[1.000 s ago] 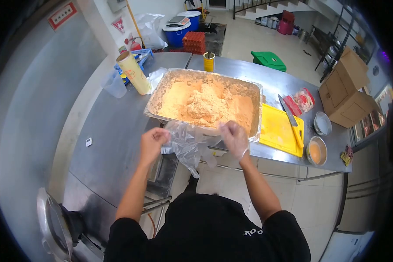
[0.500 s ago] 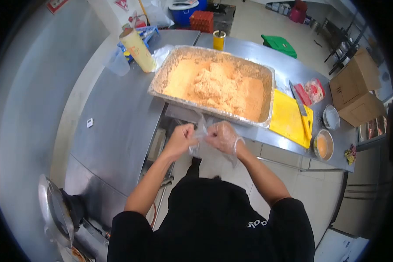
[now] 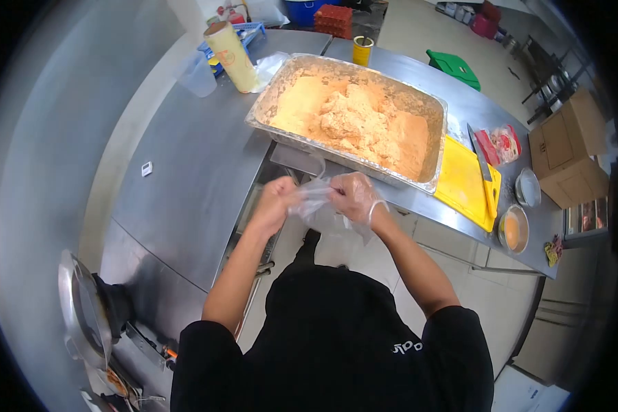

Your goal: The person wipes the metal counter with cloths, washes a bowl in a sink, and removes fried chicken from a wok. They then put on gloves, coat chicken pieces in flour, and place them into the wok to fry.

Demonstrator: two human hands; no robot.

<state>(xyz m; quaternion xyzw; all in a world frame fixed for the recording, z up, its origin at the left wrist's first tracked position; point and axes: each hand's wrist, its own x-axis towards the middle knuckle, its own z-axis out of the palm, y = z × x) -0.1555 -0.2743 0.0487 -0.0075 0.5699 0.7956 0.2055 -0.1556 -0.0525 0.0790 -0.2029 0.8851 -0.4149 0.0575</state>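
Note:
My left hand [image 3: 274, 203], which is bare, pinches one side of a clear plastic glove [image 3: 313, 199] in front of the table edge. My right hand [image 3: 354, 196] wears a similar clear glove and is closed on the other side of the loose one. The loose glove hangs stretched between both hands. Just beyond them stands a large metal tray [image 3: 274, 130] holding orange powder [image 3: 364, 120] with clumps heaped in its middle. A yellow cutting board [image 3: 460, 185] lies right of the tray, with a yellow-handled knife [image 3: 486, 168] on it.
Two metal bowls, one with orange liquid [image 3: 513, 229], sit at the right near a cardboard box [image 3: 563, 147]. A plastic wrap roll [image 3: 230, 58] and a yellow can [image 3: 362, 51] stand behind. A wok [image 3: 82, 309] is at the lower left.
The loose glove is spread wider between my hands, which have moved slightly apart. The view has shifted, so the tray and table appear higher and farther right.

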